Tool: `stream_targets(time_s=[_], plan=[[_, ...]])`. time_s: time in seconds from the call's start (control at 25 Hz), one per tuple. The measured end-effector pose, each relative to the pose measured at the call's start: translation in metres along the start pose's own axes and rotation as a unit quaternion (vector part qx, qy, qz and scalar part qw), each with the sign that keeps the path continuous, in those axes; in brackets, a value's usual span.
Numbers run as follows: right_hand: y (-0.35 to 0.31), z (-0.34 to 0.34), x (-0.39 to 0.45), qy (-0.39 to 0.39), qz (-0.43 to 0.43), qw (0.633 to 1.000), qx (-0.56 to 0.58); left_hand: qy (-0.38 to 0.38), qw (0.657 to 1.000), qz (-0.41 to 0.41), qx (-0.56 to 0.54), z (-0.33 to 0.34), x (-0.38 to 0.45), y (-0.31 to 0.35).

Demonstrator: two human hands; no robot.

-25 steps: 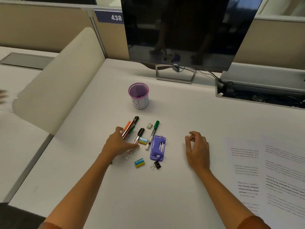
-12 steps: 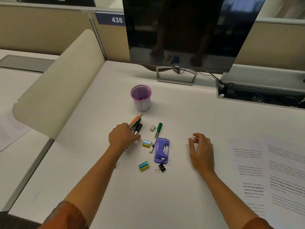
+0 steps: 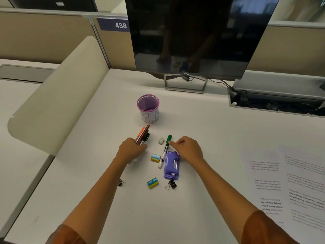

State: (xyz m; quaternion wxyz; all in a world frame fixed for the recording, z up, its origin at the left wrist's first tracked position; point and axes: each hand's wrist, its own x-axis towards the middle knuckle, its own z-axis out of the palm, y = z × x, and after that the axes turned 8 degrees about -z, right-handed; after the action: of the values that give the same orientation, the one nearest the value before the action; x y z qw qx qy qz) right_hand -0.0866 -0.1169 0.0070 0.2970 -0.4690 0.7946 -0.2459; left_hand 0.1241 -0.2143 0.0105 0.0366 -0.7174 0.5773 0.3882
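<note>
A bundle of pens (image 3: pixel 143 135), orange, red and dark ones together, sticks out forward from the left hand (image 3: pixel 131 149), whose fingers are curled tight round the lower ends. The bundle is tilted, tips pointing toward the purple mesh cup (image 3: pixel 148 107) that stands upright on the desk (image 3: pixel 202 124) just beyond them. The cup's inside looks empty, though the mesh makes that hard to judge.

To the right of the bundle lies the green marker (image 3: pixel 165 150), flat on the desk with its green cap away from the person. The right hand (image 3: pixel 189 149) has come over it with fingers loosely bent, and a fingertip (image 3: pixel 170 142) touches the marker just below the cap. Whether the thumb has closed on the barrel cannot be told from this angle.

Between bundle and marker sits a small white eraser (image 3: pixel 161 141). A blue and yellow eraser (image 3: pixel 155 157) lies just left of the marker's lower end, and a second blue and yellow eraser (image 3: pixel 153 182) lies nearer the person. A purple punch (image 3: pixel 171 165) lies beside the marker on its right, partly under the right wrist. One black binder clip (image 3: pixel 171 184) rests just below the punch, another binder clip (image 3: pixel 121 182) beside the left forearm.

Farther back stands a dark monitor (image 3: pixel 193 32) on its stand. Printed sheets (image 3: pixel 281 182) cover the desk's right side, and a cream divider panel (image 3: pixel 52 95) rises on the left.
</note>
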Motion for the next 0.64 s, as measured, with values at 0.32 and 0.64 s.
stream_targets(time_s=[0.32, 0.64], plan=[[-0.032, 0.011, 0.026, -0.043, 0.085, 0.995, -0.035, -0.201, 0.906, -0.011, -0.373, -0.016, -0.024, -0.013], [-0.076, -0.011, 0.018, -0.108, -0.04, 0.989, 0.088, -0.252, 0.873, 0.016, -0.417, -0.005, -0.04, -0.004]])
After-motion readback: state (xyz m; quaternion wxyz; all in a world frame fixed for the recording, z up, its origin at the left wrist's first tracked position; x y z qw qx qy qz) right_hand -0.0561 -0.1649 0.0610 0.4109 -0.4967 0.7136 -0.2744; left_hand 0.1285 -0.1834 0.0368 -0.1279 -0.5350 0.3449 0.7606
